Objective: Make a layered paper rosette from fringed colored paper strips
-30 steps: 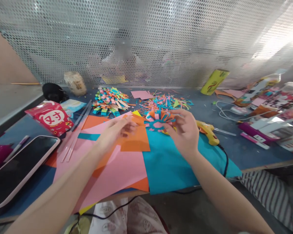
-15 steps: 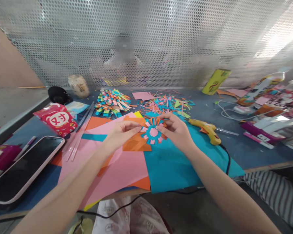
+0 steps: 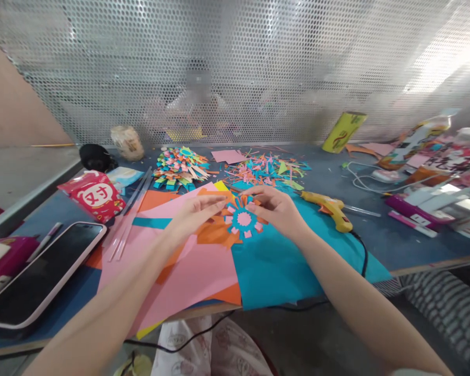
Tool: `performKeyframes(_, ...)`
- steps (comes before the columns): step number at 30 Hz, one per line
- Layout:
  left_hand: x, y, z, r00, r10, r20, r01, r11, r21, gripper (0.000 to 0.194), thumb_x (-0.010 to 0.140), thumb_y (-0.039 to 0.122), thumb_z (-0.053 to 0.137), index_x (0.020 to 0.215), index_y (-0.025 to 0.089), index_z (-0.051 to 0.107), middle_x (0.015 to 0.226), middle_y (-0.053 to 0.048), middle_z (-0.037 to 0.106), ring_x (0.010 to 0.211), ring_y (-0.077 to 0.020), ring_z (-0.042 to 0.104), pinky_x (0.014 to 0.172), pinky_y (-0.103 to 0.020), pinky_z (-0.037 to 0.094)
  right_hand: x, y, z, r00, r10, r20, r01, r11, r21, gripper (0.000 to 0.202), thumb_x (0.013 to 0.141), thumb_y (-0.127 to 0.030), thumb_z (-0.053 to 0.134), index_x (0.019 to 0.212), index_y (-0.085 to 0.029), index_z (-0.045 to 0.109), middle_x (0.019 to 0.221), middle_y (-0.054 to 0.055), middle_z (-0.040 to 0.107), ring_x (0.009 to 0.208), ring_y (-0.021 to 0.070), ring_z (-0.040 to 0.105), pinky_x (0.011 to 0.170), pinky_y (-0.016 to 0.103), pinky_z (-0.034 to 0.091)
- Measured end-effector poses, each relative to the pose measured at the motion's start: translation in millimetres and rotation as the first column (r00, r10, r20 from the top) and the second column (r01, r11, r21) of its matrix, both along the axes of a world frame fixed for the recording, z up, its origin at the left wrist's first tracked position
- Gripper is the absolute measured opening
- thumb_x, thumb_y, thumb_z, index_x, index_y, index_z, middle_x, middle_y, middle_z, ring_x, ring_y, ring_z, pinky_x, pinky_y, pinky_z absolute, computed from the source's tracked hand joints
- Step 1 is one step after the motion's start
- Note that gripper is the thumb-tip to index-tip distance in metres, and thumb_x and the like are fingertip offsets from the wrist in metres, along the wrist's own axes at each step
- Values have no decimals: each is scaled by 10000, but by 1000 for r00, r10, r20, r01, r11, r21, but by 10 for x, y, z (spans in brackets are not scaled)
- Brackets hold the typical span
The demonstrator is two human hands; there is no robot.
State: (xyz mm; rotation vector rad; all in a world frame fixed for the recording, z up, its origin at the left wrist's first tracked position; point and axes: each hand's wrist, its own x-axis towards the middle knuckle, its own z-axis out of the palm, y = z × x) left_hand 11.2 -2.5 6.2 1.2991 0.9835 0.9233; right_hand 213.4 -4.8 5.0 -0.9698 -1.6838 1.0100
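A layered paper flower [image 3: 243, 219] in blue, pink and orange, with a pink disc at its middle, is between my two hands. My right hand [image 3: 276, 209] pinches its upper right edge between thumb and fingers. At its upper left is my left hand [image 3: 198, 211], thumb and index finger close together near the petals; whether they touch the flower is hard to tell. Beneath lie an orange sheet [image 3: 209, 235], a pink sheet [image 3: 196, 282] and a large blue sheet [image 3: 278, 277]. A yellow glue gun [image 3: 332, 206] rests on the blue sheet's right part.
Behind are a pile of fringed paper flowers [image 3: 180, 167] and paper scraps [image 3: 270, 167]. Clear sticks [image 3: 127, 222], a red packet [image 3: 94, 194] and a phone [image 3: 43, 277] lie left. A yellow can [image 3: 343, 131], bottle [image 3: 419, 141] and purple cutter [image 3: 415, 209] are right.
The paper flower has shifted slightly left and down and turned a little in my right hand. My left fingertips have come away from its left edge.
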Motion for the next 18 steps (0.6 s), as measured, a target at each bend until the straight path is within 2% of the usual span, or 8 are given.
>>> performKeyframes(3,3,19,-34,996,-43,72,42,999,14,387,652,350,779,961,135,693,824,-55,723,703,-133,652,687,-257,486,-60,31,45,996,87,32,-86,996,-27,278,704,-335,712,923,-207,597,570,-85,510,404,36,434,363,169,367)
performKeyframes(6,1,45,-69,989,-53,141,50,999,21,360,598,284,813,892,135,668,738,-19,708,631,-115,637,666,-252,488,-107,55,65,998,70,4,-70,996,-64,272,743,-355,671,955,-212,577,646,-60,582,411,44,463,378,187,427)
performKeyframes(8,1,56,-75,983,-15,184,11,1000,28,362,585,270,818,874,144,640,720,-3,703,609,-107,633,649,-244,486,-121,63,58,998,54,-20,-55,996,-67,289,752,-362,657,983,-218,560,688,-44,612,437,60,504,408,209,469)
performKeyframes(11,9,59,-69,978,17,208,-27,999,45,379,560,261,830,847,144,612,738,-1,706,612,-102,634,639,-237,485,-141,65,30,999,47,-10,-47,999,3,394,659,-311,737,991,-210,551,800,-5,653,647,125,638,567,261,548)
performKeyframes(13,16,57,-64,977,-7,212,-6,998,59,384,553,264,835,833,140,605,762,-7,708,620,-105,636,638,-241,487,-166,66,11,999,13,40,-15,999,51,425,625,-287,759,986,-199,553,854,16,658,767,166,663,648,300,561)
performKeyframes(15,16,57,-58,974,-24,227,9,998,67,382,559,277,833,827,140,597,755,-6,707,606,-109,635,625,-247,485,-191,79,-1,995,-24,100,14,995,95,394,639,-298,752,968,-194,564,873,25,657,790,181,661,668,325,560)
performKeyframes(18,1,68,-42,968,15,252,-28,998,49,412,535,278,842,828,143,585,681,10,694,556,-105,618,607,-249,469,-201,133,0,993,-32,116,13,987,160,346,642,-318,756,918,-194,588,895,29,663,829,185,655,711,338,554)
